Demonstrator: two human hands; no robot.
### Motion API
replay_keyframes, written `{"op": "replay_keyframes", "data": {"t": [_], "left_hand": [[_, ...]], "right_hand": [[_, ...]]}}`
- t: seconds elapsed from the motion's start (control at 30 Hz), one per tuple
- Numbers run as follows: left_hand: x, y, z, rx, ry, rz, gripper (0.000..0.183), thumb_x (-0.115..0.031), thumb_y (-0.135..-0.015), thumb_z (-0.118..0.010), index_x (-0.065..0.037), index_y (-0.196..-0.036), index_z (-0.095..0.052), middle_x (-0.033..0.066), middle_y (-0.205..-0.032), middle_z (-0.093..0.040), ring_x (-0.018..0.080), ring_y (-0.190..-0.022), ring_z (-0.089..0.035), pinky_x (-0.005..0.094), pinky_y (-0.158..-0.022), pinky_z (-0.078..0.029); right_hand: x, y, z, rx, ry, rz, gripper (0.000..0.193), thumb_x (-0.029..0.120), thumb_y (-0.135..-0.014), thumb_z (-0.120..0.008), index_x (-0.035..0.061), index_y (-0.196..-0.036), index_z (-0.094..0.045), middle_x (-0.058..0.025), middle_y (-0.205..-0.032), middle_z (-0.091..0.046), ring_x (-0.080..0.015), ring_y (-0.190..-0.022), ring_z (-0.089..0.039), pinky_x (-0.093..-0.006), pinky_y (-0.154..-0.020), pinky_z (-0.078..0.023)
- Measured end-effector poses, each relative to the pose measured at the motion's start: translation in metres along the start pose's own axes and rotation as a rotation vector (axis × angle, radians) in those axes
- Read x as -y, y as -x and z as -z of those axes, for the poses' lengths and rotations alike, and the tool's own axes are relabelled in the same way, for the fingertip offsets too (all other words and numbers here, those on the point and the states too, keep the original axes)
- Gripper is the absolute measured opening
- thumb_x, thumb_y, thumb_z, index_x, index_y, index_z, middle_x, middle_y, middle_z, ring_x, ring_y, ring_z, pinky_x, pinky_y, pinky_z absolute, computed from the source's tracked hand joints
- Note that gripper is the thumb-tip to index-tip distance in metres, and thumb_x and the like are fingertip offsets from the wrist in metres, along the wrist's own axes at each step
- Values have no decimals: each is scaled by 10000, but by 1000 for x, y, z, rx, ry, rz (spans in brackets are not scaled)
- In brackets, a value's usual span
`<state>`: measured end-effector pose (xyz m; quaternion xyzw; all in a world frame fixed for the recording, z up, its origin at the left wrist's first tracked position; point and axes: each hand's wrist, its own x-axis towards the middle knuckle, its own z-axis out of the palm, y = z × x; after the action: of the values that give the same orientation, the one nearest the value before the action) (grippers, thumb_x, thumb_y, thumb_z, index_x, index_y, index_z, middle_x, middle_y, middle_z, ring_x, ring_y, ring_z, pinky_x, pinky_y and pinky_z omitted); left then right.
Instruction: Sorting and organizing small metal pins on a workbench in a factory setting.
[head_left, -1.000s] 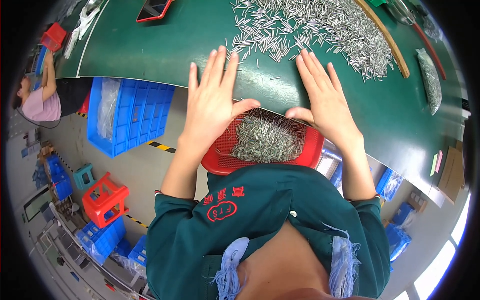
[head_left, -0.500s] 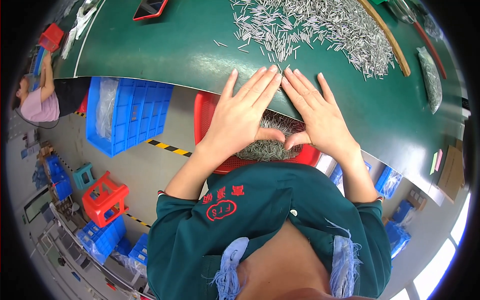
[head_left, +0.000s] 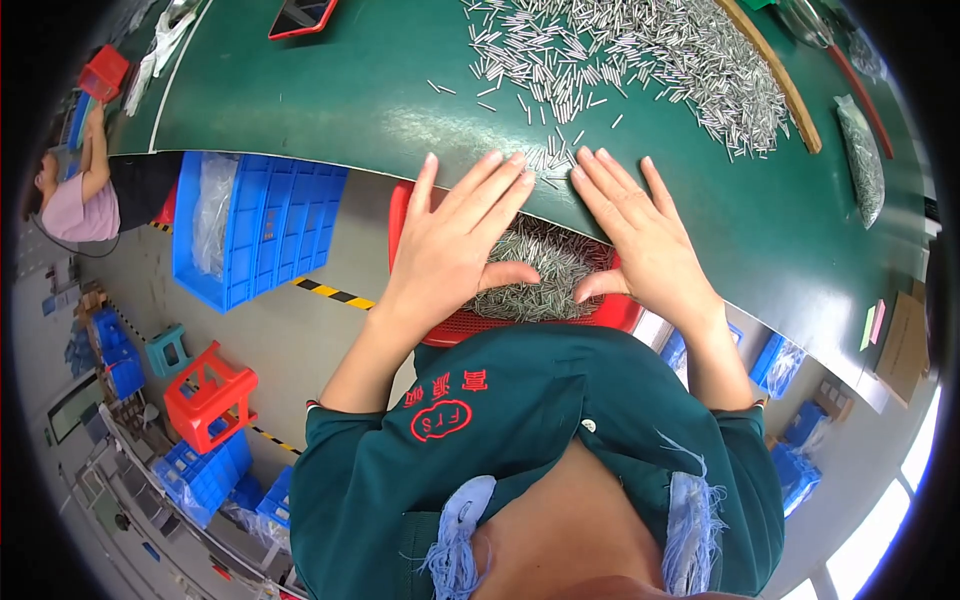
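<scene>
Loose metal pins [head_left: 550, 158] at the table [head_left: 330, 110]

We find the left hand [head_left: 450, 240] and right hand [head_left: 650, 238] backs up, fingers spread, at the near edge, pins between them. We note a pin pile [head_left: 690, 70] beyond, a wooden strip [head_left: 781, 82] bordering it, and a red basket [head_left: 399, 208] of pins below the edge. We record 1 phone [head_left: 302, 15], 1 filled bag [head_left: 860, 160].

Red lettering [head_left: 442, 386] and emblem [head_left: 441, 420] on green shirt [head_left: 530, 400]

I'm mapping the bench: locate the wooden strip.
The wooden strip lies upper right in the head view, on the green table, just right of the metal pins.
</scene>
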<state>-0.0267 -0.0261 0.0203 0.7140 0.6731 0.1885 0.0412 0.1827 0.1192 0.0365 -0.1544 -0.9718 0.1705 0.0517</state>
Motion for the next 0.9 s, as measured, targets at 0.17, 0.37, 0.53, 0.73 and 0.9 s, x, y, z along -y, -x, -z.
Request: {"op": "replay_keyframes", "data": {"t": [0.17, 0.37, 0.53, 0.73, 0.9], "left_hand": [[-4, 2, -2, 18, 92, -100, 849, -635, -762, -638, -59, -1381, -562, 76, -1451, -538, 231, -1357, -493, 585, -1145, -283], [0, -16, -3, -83, 54, -47, 870, -632, -754, -649, -27, -1373, -560, 96, -1434, -551, 242, -1347, -503, 562, -1139, -304], [1, -18, -1, -32, 86, -65, 879, -633, -757, -640, -25, -1386, -545, 104, -1445, -539, 248, -1357, -492, 569, -1136, -302], [-4, -30, -10, -12, 45, -43, 948, -660, -736, -607, -52, -1452, -480, 90, -1508, -478, 266, -1406, -437, 563, -1171, -241], [-6, -13, -3, 59, 100, -106, 908, -637, -737, -642, -39, -1410, -524, 80, -1454, -531, 229, -1383, -464, 552, -1158, -286]], "right_hand": [[5, 1, 5, 59, -92, 61, 1093, 638, -635, -691, 46, -1502, -385, -113, -1559, -393, -264, -1468, -336, -522, -1214, -196], [2, -13, 1, 16, -1, 39, 1167, 679, -584, -659, 59, -1525, -354, -119, -1573, -374, -286, -1474, -322, -523, -1223, -179], [-2, -10, 10, 14, -58, 41, 1110, 639, -642, -692, 52, -1521, -355, -127, -1565, -379, -278, -1477, -317, -525, -1218, -190], [-13, -13, 1, -45, 9, -39, 1176, 695, -644, -654, -1, -1525, -307, -183, -1570, -347, -317, -1485, -290, -496, -1222, -198], [2, -5, -9, -17, -115, 82, 1296, 739, -577, -620, -2, -1557, -210, -175, -1594, -307, -339, -1479, -294, -487, -1214, -238]]}}
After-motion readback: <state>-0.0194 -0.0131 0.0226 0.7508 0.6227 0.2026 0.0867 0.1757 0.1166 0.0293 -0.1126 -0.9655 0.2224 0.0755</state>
